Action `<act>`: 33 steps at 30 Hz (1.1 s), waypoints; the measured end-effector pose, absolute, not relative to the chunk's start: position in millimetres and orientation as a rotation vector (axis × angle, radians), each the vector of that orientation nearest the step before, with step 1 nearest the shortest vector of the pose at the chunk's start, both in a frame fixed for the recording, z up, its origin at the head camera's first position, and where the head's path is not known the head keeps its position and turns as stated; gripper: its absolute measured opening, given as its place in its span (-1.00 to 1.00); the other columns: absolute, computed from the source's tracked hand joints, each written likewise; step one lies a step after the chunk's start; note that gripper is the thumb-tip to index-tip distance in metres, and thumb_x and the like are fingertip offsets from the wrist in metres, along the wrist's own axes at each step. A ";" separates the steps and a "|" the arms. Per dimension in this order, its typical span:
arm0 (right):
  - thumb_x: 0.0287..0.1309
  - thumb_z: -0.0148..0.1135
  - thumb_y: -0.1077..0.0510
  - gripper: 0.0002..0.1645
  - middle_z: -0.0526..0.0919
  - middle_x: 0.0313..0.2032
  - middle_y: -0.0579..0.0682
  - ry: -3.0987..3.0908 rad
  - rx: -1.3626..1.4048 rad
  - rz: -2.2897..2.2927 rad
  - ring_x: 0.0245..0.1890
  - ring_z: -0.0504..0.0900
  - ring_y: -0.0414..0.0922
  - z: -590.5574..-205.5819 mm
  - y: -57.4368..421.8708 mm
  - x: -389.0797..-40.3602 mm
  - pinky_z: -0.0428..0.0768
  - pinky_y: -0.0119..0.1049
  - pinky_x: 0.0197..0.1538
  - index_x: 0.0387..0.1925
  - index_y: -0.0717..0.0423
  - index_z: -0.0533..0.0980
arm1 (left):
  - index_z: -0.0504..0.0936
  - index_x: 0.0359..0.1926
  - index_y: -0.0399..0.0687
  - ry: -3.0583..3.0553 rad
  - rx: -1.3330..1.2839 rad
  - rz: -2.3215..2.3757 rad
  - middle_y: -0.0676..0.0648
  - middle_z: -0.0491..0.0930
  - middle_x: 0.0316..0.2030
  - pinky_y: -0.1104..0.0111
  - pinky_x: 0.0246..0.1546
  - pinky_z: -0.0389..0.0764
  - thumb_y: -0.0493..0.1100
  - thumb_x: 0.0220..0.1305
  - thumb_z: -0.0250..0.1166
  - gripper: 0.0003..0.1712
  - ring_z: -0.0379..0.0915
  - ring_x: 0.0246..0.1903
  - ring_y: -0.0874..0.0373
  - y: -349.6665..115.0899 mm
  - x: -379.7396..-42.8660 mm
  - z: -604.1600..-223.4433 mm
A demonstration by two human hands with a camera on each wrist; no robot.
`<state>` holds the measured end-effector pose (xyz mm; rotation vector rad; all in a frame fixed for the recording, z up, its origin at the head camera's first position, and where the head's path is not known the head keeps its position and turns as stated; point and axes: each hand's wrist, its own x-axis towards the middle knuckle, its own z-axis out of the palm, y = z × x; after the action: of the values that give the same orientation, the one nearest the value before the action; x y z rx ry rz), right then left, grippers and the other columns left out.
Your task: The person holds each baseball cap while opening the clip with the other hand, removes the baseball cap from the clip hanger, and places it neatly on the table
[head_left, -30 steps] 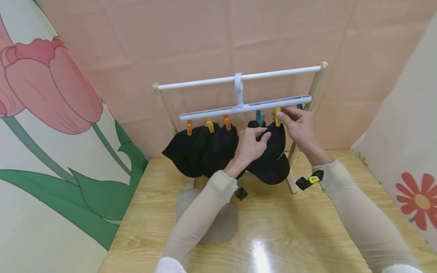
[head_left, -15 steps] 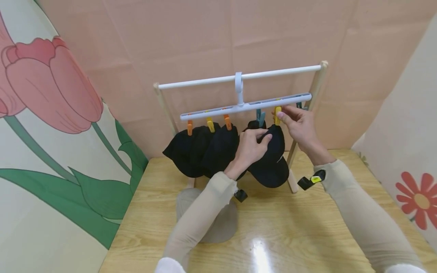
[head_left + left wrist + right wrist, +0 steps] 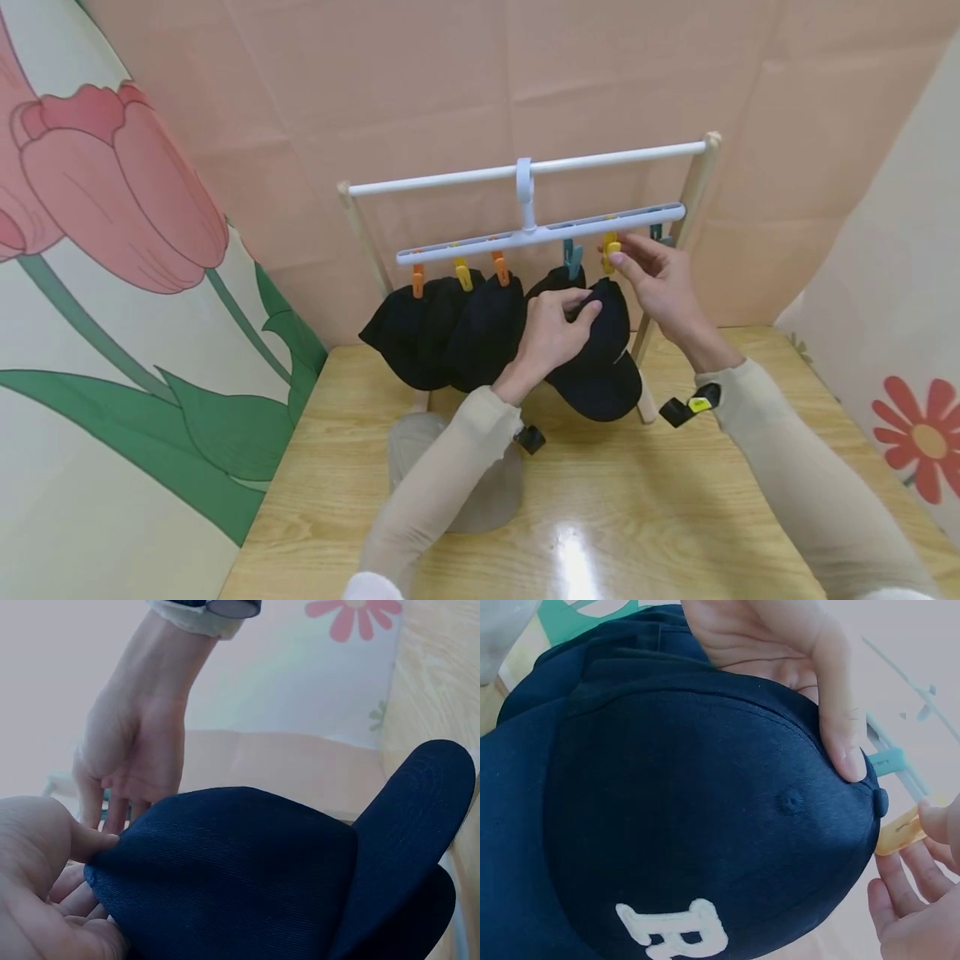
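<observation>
A dark navy baseball cap [image 3: 600, 367] hangs brim down from my left hand [image 3: 553, 333], thumb and fingers pinching the top of its crown. White lettering [image 3: 675, 930] marks its front in the right wrist view. Just above the crown, my right hand [image 3: 663, 287] pinches a yellow clothespin [image 3: 611, 247] on the pale blue hanger [image 3: 600, 226]. The cap's top button [image 3: 881, 802] lies close beside that clothespin in the right wrist view. Behind my left hand, a teal clothespin [image 3: 573, 259] holds another dark cap [image 3: 555, 279], partly hidden.
Left of my hands, several dark caps [image 3: 450, 333] hang from orange and yellow clothespins. The hanger hooks over a white rod [image 3: 622, 160] on a wooden stand. A dark teal clothespin [image 3: 657, 232] is at the hanger's right end. A beige cap [image 3: 487, 500] lies on the table under my left forearm.
The navy cap has sunk slightly, its brim hanging lower. My right hand has tilted the yellow clothespin a little; both hands otherwise stay nearly where they were.
</observation>
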<state>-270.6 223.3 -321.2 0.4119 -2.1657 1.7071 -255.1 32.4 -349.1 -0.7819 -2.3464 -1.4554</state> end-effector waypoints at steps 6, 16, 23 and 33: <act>0.54 0.24 0.15 -0.50 0.78 0.10 -0.18 -2.044 0.490 1.820 0.09 0.70 -0.28 -325.1 224.4 -271.6 0.59 -0.59 0.19 0.41 0.20 0.53 | 0.79 0.13 -0.23 -2.327 -0.762 -1.474 -0.16 0.81 0.06 0.58 0.02 0.64 -0.16 0.52 0.34 -0.69 0.79 0.01 0.12 33.0 -250.2 -352.5; 0.55 0.23 0.18 -0.50 0.78 0.09 -0.13 -2.046 0.512 1.827 0.05 0.73 -0.25 -331.1 234.6 -266.1 0.57 -0.59 0.23 0.40 0.28 0.51 | 0.79 0.10 -0.25 -2.232 -0.759 -1.528 -0.17 0.81 0.04 0.60 0.00 0.65 -0.20 0.49 0.37 -0.72 0.80 0.00 0.15 36.3 -242.1 -358.0; 0.56 0.22 0.08 -0.44 0.76 0.13 -0.19 -2.196 0.409 1.685 0.06 0.72 -0.33 -336.0 243.8 -255.0 0.54 -0.57 0.28 0.45 0.20 0.47 | 0.78 0.10 -0.27 -2.222 -0.736 -1.561 -0.19 0.81 0.05 0.58 0.00 0.67 -0.21 0.48 0.38 -0.71 0.80 0.00 0.13 39.0 -238.8 -360.5; 0.58 0.21 0.04 -0.44 0.74 0.19 -0.12 -2.283 0.349 1.600 0.05 0.70 -0.34 -352.4 256.4 -239.8 0.56 -0.64 0.13 0.46 0.16 0.48 | 0.78 0.09 -0.25 -2.226 -0.707 -1.652 -0.19 0.81 0.04 0.63 -0.02 0.64 -0.20 0.48 0.39 -0.72 0.79 -0.01 0.18 40.7 -233.7 -364.1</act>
<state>-239.8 256.4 -352.4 0.3485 -2.2832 1.5998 -233.7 40.7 -364.1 -0.7068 -2.2261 -1.6525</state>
